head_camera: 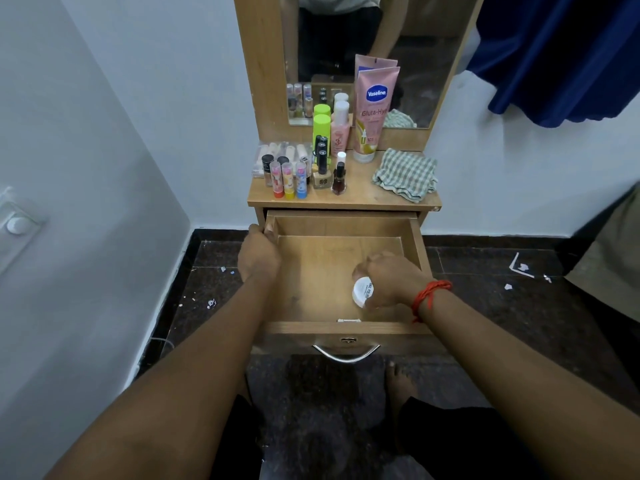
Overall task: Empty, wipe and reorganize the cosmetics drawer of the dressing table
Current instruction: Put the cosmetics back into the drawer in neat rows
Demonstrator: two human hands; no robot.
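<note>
On my feed the light-brown wooden drawer (341, 271) of the dressing table stands pulled well out toward the person, its curved metal handle (346, 355) at the near edge. The left hand (259, 252) grips the drawer's left side wall near the back corner, fingers curled over the top of it. The right hand (391, 280), with a red thread band (431, 294) at the wrist, is inside the drawer toward its right front, fingers curled round a small round white container (362, 292) with a printed label; I cannot tell whether it rests on the drawer bottom or is lifted off it. On the wooden tabletop (363, 195) behind the drawer, the left half is crowded: clear lip-balm tubes with coloured bases (287, 181), two nail polish bottles (321, 174), a bottle with a bright green cap (321, 128) and a tall pink Vaseline tube (372, 112) leaning on the mirror (429, 64). A crumpled green-and-white checked cloth (405, 174) lies on the right half, apart from the bottles.
</note>
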